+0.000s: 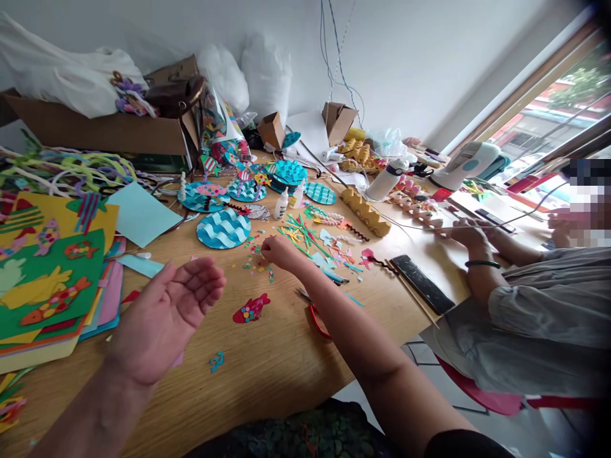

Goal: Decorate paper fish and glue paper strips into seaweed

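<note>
My left hand (165, 312) is held over the table with its palm turned up, fingers slightly curled and nothing in it. To its right lies a red paper fish (251, 308) with small coloured dots on it. My right hand (281, 252) reaches forward to a scatter of tiny paper bits (255, 259); its fingers are closed together, and whatever they may hold is hidden. Under my right forearm rest scissors with red handles (317, 318). Just beyond the hand is a blue wavy-striped paper disc (223, 229). Blue paper scraps (216, 362) lie near the front.
Two white glue bottles (281, 207) stand behind my right hand. Coloured paper sheets and cut-outs (62, 286) are stacked at left. Thin paper strips (301, 235) and a yellow egg-carton strip (365, 213) lie to the right. Another person's hands (470, 235) work at the right edge.
</note>
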Tool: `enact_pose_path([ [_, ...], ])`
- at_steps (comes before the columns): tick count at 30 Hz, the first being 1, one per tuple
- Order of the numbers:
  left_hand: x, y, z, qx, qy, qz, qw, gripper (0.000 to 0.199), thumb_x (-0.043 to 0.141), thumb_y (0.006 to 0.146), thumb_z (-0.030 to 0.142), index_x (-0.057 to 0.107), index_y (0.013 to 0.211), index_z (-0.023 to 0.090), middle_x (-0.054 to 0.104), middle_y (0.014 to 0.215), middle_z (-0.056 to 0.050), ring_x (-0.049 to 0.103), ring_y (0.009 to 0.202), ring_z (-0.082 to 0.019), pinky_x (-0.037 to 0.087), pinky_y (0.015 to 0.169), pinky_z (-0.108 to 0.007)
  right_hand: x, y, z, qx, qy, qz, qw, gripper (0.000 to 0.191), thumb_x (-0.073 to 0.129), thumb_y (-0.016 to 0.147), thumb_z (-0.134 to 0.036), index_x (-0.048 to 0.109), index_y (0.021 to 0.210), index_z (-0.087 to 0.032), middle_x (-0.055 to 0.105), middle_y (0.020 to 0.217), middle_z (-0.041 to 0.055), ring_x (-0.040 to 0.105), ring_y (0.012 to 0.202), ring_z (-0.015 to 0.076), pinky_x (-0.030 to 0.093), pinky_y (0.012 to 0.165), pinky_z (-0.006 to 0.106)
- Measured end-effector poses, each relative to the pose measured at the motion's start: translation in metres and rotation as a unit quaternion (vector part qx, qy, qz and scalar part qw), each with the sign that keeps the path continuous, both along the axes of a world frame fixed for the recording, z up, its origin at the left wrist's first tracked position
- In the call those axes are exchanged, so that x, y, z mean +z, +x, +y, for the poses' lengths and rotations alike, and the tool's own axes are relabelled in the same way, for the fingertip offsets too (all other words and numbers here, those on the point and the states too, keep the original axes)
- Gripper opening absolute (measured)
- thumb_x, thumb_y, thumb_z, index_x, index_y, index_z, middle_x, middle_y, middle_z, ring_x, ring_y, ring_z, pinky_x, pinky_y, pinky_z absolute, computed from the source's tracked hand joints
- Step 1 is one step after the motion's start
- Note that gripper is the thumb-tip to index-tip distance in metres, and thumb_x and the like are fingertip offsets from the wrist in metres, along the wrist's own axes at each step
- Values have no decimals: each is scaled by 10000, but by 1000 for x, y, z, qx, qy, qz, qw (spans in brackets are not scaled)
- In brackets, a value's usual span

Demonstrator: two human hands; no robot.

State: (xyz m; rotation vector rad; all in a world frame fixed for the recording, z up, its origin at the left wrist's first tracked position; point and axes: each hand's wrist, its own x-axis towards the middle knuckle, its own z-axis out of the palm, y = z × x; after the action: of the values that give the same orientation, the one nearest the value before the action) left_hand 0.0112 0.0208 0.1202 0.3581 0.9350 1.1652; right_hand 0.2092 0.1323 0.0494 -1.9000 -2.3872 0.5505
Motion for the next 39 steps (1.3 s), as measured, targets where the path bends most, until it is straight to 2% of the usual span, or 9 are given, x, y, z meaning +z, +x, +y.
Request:
enact_pose_path([
  [3, -23, 5, 11, -66, 59, 41, 995, 199, 474, 827, 228, 639, 843, 117, 637, 766, -59, 605, 709, -131, 522, 635, -214, 3, 5, -11, -29, -74, 224, 971, 178, 465, 800, -215, 613, 841, -126, 657, 706, 29, 589, 595, 70, 417, 542, 154],
  [6, -41, 13, 23, -124, 156, 186, 962, 194, 597, 742, 273, 625, 882, 141, 623, 750, -22, 575, 701, -120, 484, 659, -213, 9, 6, -28, -56, -174, 514, 838, 167, 567, 739, -302, 572, 762, -136, 604, 631, -14, 544, 505, 46, 408, 491, 152],
  [8, -49, 20, 31, -132, 205, 281, 928, 200, 623, 703, 283, 618, 855, 153, 603, 688, 6, 549, 654, -112, 460, 636, -213, 14, 3, -39, -53, -198, 584, 786, 212, 627, 681, -338, 552, 705, -141, 577, 586, -35, 520, 468, 39, 382, 454, 144],
  [10, -52, 27, 36, -152, 239, 321, 904, 188, 597, 713, 296, 607, 844, 162, 583, 665, 20, 525, 632, -108, 442, 617, -218, 19, -1, -48, -47, -201, 600, 773, 222, 642, 663, -341, 549, 699, -143, 569, 563, -42, 514, 458, 37, 366, 438, 139],
  [15, -55, 37, 42, -176, 270, 348, 881, 167, 524, 752, 297, 584, 827, 161, 553, 654, 20, 474, 589, -102, 392, 552, -220, 23, -10, -60, -25, -135, 584, 800, 128, 581, 710, -267, 543, 711, -145, 552, 536, -49, 513, 469, 43, 369, 444, 146],
  [21, -57, 39, 42, -162, 251, 343, 890, 141, 546, 718, 298, 554, 711, 157, 514, 590, 30, 447, 554, -93, 367, 514, -206, 18, -13, -63, -21, -85, 553, 828, 79, 548, 723, -222, 509, 724, -153, 533, 553, -57, 529, 491, 54, 409, 474, 168],
  [27, -57, 38, 40, -162, 251, 342, 891, 123, 543, 712, 283, 550, 702, 161, 496, 575, 36, 442, 553, -94, 370, 518, -203, 19, -12, -67, -25, -92, 538, 838, 68, 515, 742, -214, 499, 718, -152, 546, 590, -41, 544, 504, 58, 407, 470, 166],
  [34, -65, 33, 42, -179, 292, 399, 851, 142, 528, 736, 306, 548, 683, 176, 480, 577, 43, 435, 541, -99, 355, 511, -209, 23, -9, -73, -15, 8, 386, 922, 84, 520, 747, -218, 561, 733, -146, 523, 576, -41, 472, 510, 52, 339, 478, 162],
  [39, -69, 33, 41, -192, 314, 414, 832, 142, 525, 739, 311, 539, 683, 181, 471, 587, 43, 428, 544, -106, 354, 512, -214, 29, -10, -75, -9, 25, 336, 941, 68, 519, 733, -162, 573, 700, -137, 485, 551, -54, 406, 503, 41, 296, 476, 155],
])
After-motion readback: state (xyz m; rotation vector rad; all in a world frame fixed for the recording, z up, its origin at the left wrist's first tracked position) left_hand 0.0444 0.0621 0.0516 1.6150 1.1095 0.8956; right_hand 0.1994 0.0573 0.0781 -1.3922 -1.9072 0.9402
